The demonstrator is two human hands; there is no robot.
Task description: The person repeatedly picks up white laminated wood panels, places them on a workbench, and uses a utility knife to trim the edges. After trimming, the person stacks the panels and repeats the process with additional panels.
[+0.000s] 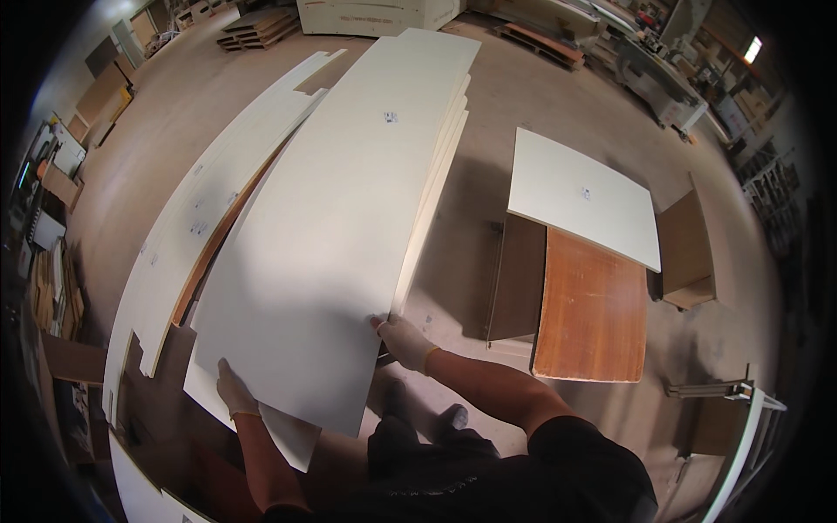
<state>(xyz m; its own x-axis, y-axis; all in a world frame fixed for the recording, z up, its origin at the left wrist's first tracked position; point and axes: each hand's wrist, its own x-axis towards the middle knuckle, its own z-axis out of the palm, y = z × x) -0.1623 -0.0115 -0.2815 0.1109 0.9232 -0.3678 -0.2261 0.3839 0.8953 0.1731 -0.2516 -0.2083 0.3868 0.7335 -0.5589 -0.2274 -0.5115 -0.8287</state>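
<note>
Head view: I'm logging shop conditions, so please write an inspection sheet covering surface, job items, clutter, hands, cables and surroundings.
Surface: tan floor; shadows fall across it.
Job items: large white panel tops a stack; lower panels' edges show at right.
Clutter: long white strips with notches lie left; white board and brown board stand right.
Hands: left hand at the panel's near edge, grip unclear; right hand grasps its right edge.
Cables: nothing seen clearly.
Surroundings: pallets and machinery beyond.
</note>
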